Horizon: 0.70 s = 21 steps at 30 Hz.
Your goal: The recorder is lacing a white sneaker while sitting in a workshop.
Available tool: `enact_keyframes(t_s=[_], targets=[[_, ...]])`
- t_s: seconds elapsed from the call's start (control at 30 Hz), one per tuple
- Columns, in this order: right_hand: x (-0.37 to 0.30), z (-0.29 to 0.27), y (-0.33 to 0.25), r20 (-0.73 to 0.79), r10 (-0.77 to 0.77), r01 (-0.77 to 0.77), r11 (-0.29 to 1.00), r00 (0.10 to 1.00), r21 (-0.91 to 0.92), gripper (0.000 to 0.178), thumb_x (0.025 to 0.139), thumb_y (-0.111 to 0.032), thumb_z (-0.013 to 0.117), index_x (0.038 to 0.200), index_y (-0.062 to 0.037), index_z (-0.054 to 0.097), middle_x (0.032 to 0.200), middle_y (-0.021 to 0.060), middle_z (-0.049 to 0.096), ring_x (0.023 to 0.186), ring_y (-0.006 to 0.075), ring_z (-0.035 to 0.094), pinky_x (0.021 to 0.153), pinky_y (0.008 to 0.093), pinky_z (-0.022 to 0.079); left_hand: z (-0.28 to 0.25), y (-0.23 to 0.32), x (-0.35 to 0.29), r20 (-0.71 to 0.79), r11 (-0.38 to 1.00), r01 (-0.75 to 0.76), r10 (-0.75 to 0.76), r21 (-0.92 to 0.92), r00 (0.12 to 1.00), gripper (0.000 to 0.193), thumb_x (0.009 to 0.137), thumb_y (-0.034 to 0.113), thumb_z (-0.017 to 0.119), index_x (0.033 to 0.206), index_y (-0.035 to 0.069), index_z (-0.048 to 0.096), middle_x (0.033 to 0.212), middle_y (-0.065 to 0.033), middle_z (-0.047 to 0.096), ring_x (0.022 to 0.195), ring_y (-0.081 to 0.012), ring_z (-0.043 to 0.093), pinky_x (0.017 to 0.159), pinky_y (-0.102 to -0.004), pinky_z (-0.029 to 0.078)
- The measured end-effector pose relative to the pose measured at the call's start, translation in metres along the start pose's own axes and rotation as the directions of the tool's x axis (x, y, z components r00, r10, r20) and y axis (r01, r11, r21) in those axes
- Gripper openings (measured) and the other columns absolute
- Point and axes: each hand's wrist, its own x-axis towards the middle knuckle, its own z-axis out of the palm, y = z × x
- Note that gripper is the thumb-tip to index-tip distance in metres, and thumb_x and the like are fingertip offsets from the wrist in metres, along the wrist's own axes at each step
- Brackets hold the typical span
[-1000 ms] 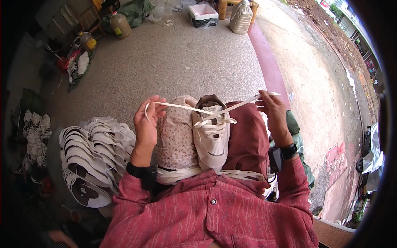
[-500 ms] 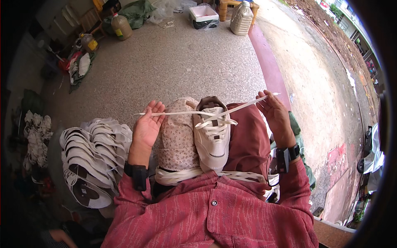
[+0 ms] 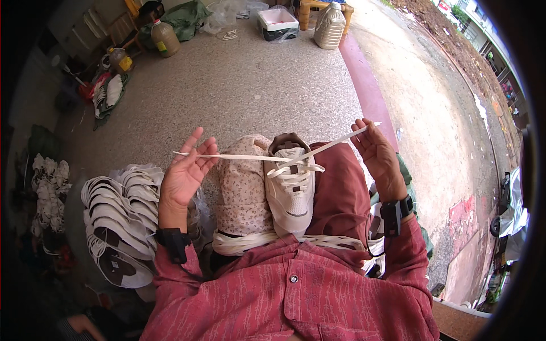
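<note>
A cream and brown sneaker [image 3: 292, 193] stands between my knees, its toe toward me and its laces crossed through several eyelets. My left hand [image 3: 186, 173] pinches one flat white shoelace [image 3: 242, 157] near its end, drawing it out to the left, with some fingers spread. Up at the right, my right hand [image 3: 375, 150] holds the other lace end [image 3: 335, 143] between thumb and fingers. Both laces run taut from the shoe's upper part. A bundle of loose white laces [image 3: 244, 243] lies across my lap behind the toe.
Stacked white shoe uppers [image 3: 116, 221] sit at my left, with another white heap [image 3: 52, 193] farther out. Across the speckled floor stand brown-filled jugs [image 3: 165, 38], a white foam box [image 3: 278, 21] and a large clear plastic jug [image 3: 330, 26]. Green sacking [image 3: 408, 187] lies beside my right leg.
My left hand has moved left and slightly up, pulling its lace farther out, and its fingers have spread. My right hand has shifted slightly up and left, still holding its lace.
</note>
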Motion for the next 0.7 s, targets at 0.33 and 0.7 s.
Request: enact_keyframes(t_s=[0.33,0.7], targets=[[-0.001,0.015,-0.006,-0.003,-0.015,0.015,0.998,1.0,0.057,0.032,0.101,-0.022,0.053,0.125,0.0001,0.053,0.116,0.0122,0.066,0.11,0.0242,0.063,0.099,0.0381,0.051,-0.006,0.001,-0.006,0.106,0.997,-0.066,0.063,0.025,0.992,0.048,0.099,0.009,0.049,0.145,0.004,0.038,0.14,-0.0161,0.051,0.128,-0.0231,0.05,0.11,-0.0394,0.038],[0.012,-0.017,0.016,0.119,0.152,-0.152,0.988,0.981,-0.006,0.023,0.099,-0.016,0.055,0.113,0.0023,0.059,0.078,0.0031,0.063,0.068,0.0126,0.061,0.064,0.0284,0.053,-0.017,-0.019,-0.009,-0.104,0.982,-0.135,0.149,0.132,0.983,0.031,0.099,0.015,0.054,0.128,0.003,0.055,0.122,-0.0139,0.063,0.112,-0.0213,0.062,0.1,-0.0375,0.05]])
